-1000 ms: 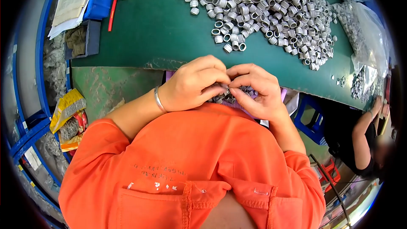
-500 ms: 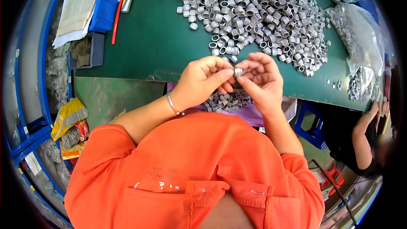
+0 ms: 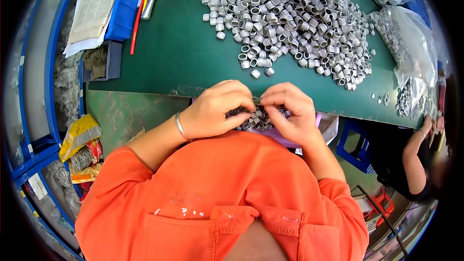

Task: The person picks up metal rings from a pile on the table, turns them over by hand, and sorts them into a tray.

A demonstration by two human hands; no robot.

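Note:
My left hand [image 3: 217, 110] is over the near edge of the green table, its fingers curled and the thumb close beneath them. My right hand [image 3: 293, 111] faces it from the right with fingertips drawn together. Whatever the fingertips hold, if anything, is too small or hidden to see. Just below both hands, small grey metal rings [image 3: 257, 122] fill a purple basket [image 3: 284, 141], partly covered by my hands. Two loose metal rings [image 3: 255, 74] lie on the table beyond my fingers, in front of a large pile of the same rings [image 3: 290, 19].
The green table [image 3: 164, 63] carries pens [image 3: 137, 26] and a blue bin [image 3: 126, 12] with papers. Clear plastic bags [image 3: 411, 38] of parts lie at the right. A co-worker's arm [image 3: 414, 157] rests by the right edge, near a blue stool [image 3: 355, 147]. Blue shelving stands left.
Both hands have moved down toward me, from the table edge to over the basket. The metal ring seen between my fingertips earlier is no longer visible.

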